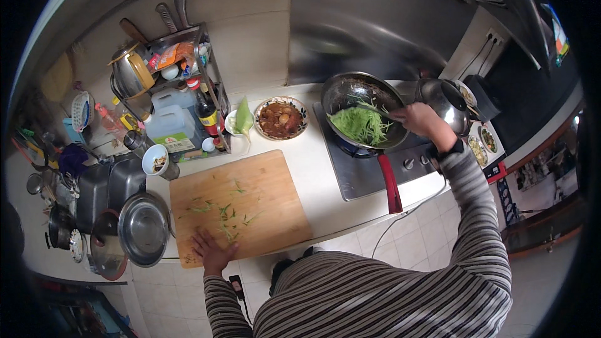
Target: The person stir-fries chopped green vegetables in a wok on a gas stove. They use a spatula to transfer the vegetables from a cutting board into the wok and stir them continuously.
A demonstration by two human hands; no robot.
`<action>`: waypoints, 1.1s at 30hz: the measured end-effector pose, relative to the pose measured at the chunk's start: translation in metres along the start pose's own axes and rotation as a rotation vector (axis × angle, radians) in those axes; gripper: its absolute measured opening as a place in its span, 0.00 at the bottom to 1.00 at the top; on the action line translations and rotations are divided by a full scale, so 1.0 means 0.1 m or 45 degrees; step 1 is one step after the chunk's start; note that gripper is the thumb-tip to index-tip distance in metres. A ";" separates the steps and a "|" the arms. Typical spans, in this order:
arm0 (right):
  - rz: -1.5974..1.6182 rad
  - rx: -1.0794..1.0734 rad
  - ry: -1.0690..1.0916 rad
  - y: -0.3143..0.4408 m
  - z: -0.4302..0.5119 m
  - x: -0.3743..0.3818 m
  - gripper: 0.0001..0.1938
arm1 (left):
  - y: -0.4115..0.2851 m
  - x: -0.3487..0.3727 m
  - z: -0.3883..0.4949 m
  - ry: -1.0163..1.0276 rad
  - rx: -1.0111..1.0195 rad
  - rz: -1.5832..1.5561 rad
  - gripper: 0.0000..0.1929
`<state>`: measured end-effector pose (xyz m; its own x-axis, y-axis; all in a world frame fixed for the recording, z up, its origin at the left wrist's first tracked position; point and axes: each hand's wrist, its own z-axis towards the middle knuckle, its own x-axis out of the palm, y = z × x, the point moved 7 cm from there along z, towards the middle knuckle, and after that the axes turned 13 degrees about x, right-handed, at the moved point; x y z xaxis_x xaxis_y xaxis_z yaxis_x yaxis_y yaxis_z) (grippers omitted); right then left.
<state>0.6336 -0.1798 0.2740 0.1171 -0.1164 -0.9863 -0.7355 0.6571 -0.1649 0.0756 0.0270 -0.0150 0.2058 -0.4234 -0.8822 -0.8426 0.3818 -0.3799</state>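
Note:
My right hand (419, 121) is closed around the handle of a cooking utensil (379, 111), whose far end is hidden among the greens. Shredded green vegetable (360, 124) lies heaped in a dark wok (357, 85), which sits on the lit gas burner. The wok's red handle (389, 183) points toward my body. My left hand (212, 251) rests palm down, fingers apart, on the front left part of a wooden cutting board (281, 197). Green scraps (226, 211) are scattered over the board, just beyond my left fingers.
Behind the board stand a patterned plate of stew (281, 119), a small white bowl (233, 122) and a metal rack (218, 103) with bottles. A steel basin (143, 230) and sink (127, 180) are at left. Past the hob (361, 183) sits a lidded steel pot (443, 103).

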 end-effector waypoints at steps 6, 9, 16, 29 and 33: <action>0.048 0.163 0.042 -0.33 -0.97 -0.43 0.22 | -0.02 -0.02 -0.01 -0.015 0.006 0.009 0.66; -0.021 0.164 0.056 -0.40 -1.02 -0.29 0.23 | -0.03 -0.03 0.00 -0.025 0.023 0.009 0.67; 0.234 0.382 -0.028 -0.33 -0.06 0.61 0.20 | 0.00 -0.03 -0.02 -0.045 0.042 -0.008 0.66; -0.292 0.337 0.052 -0.73 -1.11 -0.80 0.22 | 0.05 0.07 0.03 0.062 0.016 0.070 0.64; -0.166 0.240 0.244 -0.57 -1.07 -0.54 0.23 | 0.03 0.04 0.03 -0.008 0.046 0.039 0.66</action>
<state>0.5974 -0.2904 0.3376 0.0610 -0.3358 -0.9400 -0.5834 0.7521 -0.3065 0.0755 0.0285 -0.0200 0.1832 -0.4062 -0.8952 -0.8300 0.4241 -0.3623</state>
